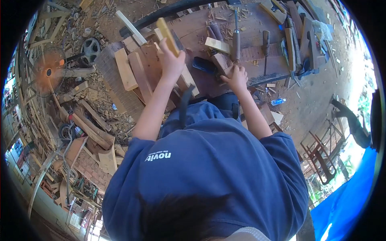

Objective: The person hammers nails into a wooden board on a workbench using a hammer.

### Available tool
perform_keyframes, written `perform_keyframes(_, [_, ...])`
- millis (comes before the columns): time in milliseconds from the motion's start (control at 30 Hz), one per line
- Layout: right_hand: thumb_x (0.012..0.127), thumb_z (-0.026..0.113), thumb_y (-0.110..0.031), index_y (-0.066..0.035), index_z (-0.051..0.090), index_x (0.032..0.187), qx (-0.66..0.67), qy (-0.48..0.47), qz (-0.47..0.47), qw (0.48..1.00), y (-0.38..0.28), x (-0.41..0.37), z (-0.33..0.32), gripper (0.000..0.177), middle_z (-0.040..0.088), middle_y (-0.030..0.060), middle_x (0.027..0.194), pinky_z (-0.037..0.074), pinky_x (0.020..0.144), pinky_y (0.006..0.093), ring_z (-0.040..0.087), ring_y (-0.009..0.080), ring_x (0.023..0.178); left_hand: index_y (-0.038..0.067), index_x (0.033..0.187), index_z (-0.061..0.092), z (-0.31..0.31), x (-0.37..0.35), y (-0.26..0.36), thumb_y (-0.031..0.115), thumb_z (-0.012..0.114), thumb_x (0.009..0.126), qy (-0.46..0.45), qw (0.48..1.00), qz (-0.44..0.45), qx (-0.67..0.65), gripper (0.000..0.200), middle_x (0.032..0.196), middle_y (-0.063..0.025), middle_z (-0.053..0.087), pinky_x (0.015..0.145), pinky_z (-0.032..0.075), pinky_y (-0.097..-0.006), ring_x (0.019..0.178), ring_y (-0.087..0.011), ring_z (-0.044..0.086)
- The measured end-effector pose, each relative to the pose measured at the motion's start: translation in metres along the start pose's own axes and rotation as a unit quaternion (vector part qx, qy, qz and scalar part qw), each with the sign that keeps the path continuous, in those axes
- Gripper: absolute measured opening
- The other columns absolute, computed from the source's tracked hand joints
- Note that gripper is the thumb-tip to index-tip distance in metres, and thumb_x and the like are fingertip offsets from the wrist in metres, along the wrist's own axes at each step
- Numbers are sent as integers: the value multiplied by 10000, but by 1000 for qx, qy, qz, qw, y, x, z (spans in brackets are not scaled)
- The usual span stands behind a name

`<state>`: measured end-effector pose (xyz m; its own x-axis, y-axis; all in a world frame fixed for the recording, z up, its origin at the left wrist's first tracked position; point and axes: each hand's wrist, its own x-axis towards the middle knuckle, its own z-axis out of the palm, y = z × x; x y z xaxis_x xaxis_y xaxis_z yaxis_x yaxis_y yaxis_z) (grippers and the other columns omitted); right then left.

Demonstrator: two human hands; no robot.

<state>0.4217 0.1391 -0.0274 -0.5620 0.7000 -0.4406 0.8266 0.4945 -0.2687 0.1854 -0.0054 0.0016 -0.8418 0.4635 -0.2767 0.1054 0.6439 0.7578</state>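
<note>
My left hand (173, 62) is closed round the lower part of a light yellowish wooden piece (166, 34), which points up and away from me. Beneath that arm lie several boards, among them a pale board (126, 69). On the right, my right hand (236, 78) rests at the near end of a brown wooden block (222, 64), its fingers bent over the block's edge. Just beyond that hand is a chisel (236, 44) with a wooden handle. A dark phone-like object (204, 65) lies between my hands, and a short pale block (218, 45) sits beyond it.
A second tool (265, 46) lies on the workbench (253, 24) to the right, near stacked wood strips (290, 48). Wood shavings are scattered about. A fan (49, 72) stands at the left, a bottle (278, 102) lies at the right, and a saw (319, 156) is further right.
</note>
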Motion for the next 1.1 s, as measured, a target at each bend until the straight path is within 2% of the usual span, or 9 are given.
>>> perform_keyframes(100, [696, 833, -415, 2, 461, 1317, 43, -40, 27, 998, -8, -10, 2, 835, 480, 227, 1257, 419, 984, 483, 488, 423, 1158, 22, 1396, 186, -16, -19, 23, 7, 577, 800, 93, 972, 4, -218, 713, 1194, -200, 377, 876, 478, -403, 998, -237, 508])
perform_keyframes(233, [719, 817, -444, 49, 456, 1278, 169, -10, -56, 984, -37, -33, 6, 829, 478, 259, 1231, 429, 985, 463, 488, 432, 1151, 17, 1398, 125, -23, 0, 19, -8, 551, 803, 217, 956, 122, -155, 733, 1215, -205, 349, 850, 491, -352, 1014, -230, 495])
perform_keyframes(367, [745, 801, -449, 74, 468, 1242, 274, -42, -111, 954, -87, -41, 14, 794, 483, 284, 1209, 439, 978, 455, 504, 446, 1122, 16, 1384, 105, -46, -14, 35, -31, 536, 820, 141, 968, 60, -200, 711, 1250, -241, 301, 943, 482, -380, 1108, -298, 483])
perform_keyframes(467, [759, 788, -449, 66, 502, 1233, 281, -73, -137, 947, -116, -36, 31, 756, 494, 292, 1211, 445, 978, 448, 520, 437, 1123, 53, 1428, 147, -41, -40, 21, 10, 581, 837, 152, 974, 125, -114, 735, 1219, -241, 309, 971, 444, -444, 1133, -332, 447])
perform_keyframes(533, [777, 772, -431, 42, 516, 1254, 304, -109, -137, 936, -120, -38, 32, 718, 507, 288, 1211, 457, 964, 447, 544, 432, 1096, 138, 1464, 223, -38, -73, 21, 85, 643, 856, 96, 986, 28, 133, 740, 1250, -254, 296, 1014, 362, -519, 1193, -410, 369])
perform_keyframes(600, [810, 741, -379, 19, 554, 1241, 382, -120, -164, 902, -112, -37, 39, 615, 548, 266, 1176, 470, 943, 447, 567, 419, 1063, 221, 1492, 259, -31, -92, 0, 238, 680, 877, 53, 993, 6, 105, 746, 1334, -277, 252, 1053, 274, -571, 1242, -479, 283])
perform_keyframes(733, [804, 678, -165, 9, 649, 1037, 318, 64, -109, 940, -59, -20, 38, 293, 632, 226, 1032, 478, 893, 438, 595, 380, 1010, 136, 1532, 223, -6, -110, -19, 403, 611, 908, -60, 941, -29, 331, 782, 1447, -321, 193, 1064, 278, -586, 1293, -475, 260])
perform_keyframes(900, [759, 772, -212, 23, 557, 1168, 142, 156, -36, 977, -4, -15, 32, 518, 576, 224, 1098, 431, 988, 444, 518, 406, 1131, -56, 1484, 234, 11, -103, -11, 412, 561, 934, -30, 903, 13, 428, 792, 1416, -323, 280, 1066, 286, -546, 1276, -449, 319])
perform_keyframes(1100, [748, 819, -329, 40, 580, 1156, 149, -16, -5, 989, 20, -7, 45, 599, 616, 211, 1111, 479, 922, 410, 600, 326, 1050, -66, 1254, 555, -8, -91, 22, 435, 532, 938, -143, 838, 2, 526, 593, 1210, -206, 531, 977, 362, -451, 1129, -330, 464])
